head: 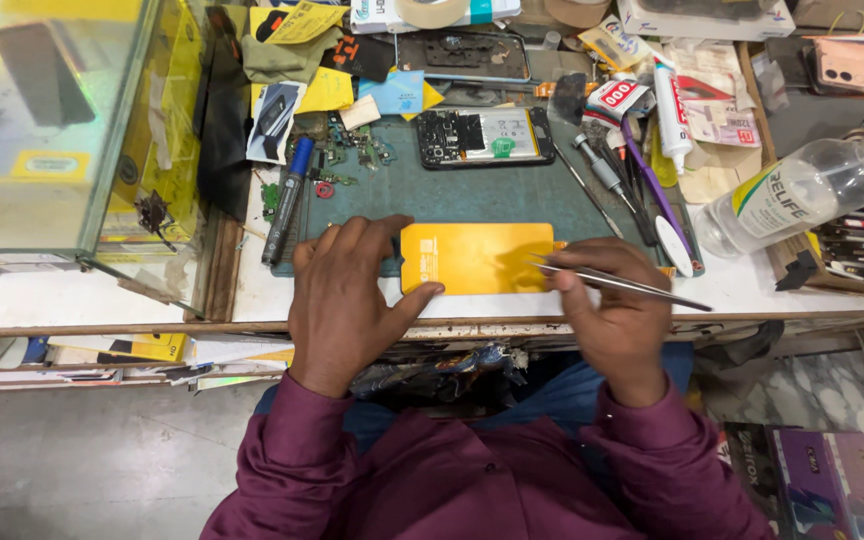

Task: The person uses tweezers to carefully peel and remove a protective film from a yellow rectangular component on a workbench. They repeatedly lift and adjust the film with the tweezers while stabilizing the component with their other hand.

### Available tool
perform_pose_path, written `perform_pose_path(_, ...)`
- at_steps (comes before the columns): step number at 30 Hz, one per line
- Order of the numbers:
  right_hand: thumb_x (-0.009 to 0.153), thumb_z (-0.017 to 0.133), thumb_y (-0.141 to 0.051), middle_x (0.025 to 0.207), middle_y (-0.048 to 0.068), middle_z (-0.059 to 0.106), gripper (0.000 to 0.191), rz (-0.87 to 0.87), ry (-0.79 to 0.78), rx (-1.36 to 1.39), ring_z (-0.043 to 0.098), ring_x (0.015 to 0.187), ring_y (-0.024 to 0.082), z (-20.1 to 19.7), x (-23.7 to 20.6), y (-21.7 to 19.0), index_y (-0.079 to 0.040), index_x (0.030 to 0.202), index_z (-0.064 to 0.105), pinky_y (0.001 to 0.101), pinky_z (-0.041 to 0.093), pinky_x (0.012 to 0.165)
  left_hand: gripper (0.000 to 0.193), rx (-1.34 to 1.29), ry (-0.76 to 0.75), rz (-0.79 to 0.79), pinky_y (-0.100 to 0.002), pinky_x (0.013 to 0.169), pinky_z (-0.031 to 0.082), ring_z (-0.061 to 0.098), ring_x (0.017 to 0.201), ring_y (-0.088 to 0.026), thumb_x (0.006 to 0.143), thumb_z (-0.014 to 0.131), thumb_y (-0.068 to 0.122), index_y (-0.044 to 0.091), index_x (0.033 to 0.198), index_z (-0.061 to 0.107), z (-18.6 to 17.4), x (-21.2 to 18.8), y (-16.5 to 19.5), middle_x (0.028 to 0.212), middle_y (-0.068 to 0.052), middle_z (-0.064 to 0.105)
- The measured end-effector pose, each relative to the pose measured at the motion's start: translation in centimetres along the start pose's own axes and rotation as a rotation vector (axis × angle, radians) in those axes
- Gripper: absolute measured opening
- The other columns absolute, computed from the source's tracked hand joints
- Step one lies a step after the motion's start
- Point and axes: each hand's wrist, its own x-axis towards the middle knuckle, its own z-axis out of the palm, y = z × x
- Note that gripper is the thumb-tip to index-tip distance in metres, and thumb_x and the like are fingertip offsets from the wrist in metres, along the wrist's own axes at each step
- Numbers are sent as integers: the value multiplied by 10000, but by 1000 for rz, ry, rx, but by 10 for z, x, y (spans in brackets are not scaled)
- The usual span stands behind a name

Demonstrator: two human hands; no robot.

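Head view, down on a repair bench.

Left hand (344,292) at 8 o'clock of the yellow panel (475,257): flat on the mat (472,195), fingers spread narrow, thumb tip pressing on lower left corner of panel. Holding nothing, only pinning.

Right hand (614,305) at 4 o'clock of panel: fingers closed around tweezers (620,282), pinch grip. Tweezer tips at right edge of panel, touching or just above, cannot tell. Long end of tweezers pointing to 4 o'clock, past the hand.

Yellow panel: rectangular, lying flat, long side left to right, at front edge of mat, partly over the white table (752,285) edge. Between both hands.

At 12 o'clock of panel, well apart: open phone (484,136), back cover off, battery and board visible. Near its 9 o'clock: small green parts and screws (352,155), loose on mat.

At 10 o'clock of panel: marker pen (287,200), blue cap, lying slanted at mat's left border.

At 2 o'clock: screwdriver (597,165), purple toothbrush (647,180), white glue tube (670,115), side by side. White round disc (674,245) just beside right hand, at its 1 o'clock.

At 3 o'clock, far right: clear plastic bottle (792,195), lying tilted on the table.

At 9 o'clock, far left: glass case (52,130).

At 6 o'clock: maroon sleeves (452,480), below table edge.
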Motion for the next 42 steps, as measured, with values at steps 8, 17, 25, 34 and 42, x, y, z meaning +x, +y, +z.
perform_pose_path(8,970,711,-32,1035,131,730,118,4,-63,-99,740,900,164,46,29,-17,13,1077,690,280,592,798,631,-58,-58,-16,-450,869,374,617,961,-271,632,910,443,105,1118,691,-3,2,-2,950,-49,659)
perform_pose_path(17,943,732,-59,942,92,758,96,133,-126,-125,733,844,119,62,42,-9,14,1005,733,255,587,735,677,-54,-78,-25,-458,864,376,585,1020,-302,609,920,449,92,1139,696,-2,5,-4,1006,-80,623)
perform_pose_path(25,948,729,-68,877,71,767,107,257,-141,-81,713,790,85,61,41,0,26,999,735,232,570,701,665,-26,-93,-54,-460,842,372,573,1008,-305,584,926,463,93,1094,712,-2,5,-4,986,-80,611)
perform_pose_path(34,968,711,-86,847,75,762,133,360,-175,30,710,774,83,62,44,8,41,1005,729,221,560,673,659,-29,-89,-47,-444,841,374,576,996,-280,585,930,458,98,1092,714,-1,4,-4,972,-62,618)
perform_pose_path(42,978,692,-105,829,77,767,152,392,-163,22,724,768,84,64,46,8,40,1013,722,225,570,669,653,-12,-60,-33,-446,865,381,582,999,-282,589,930,458,97,1089,717,1,2,-5,966,-65,623)
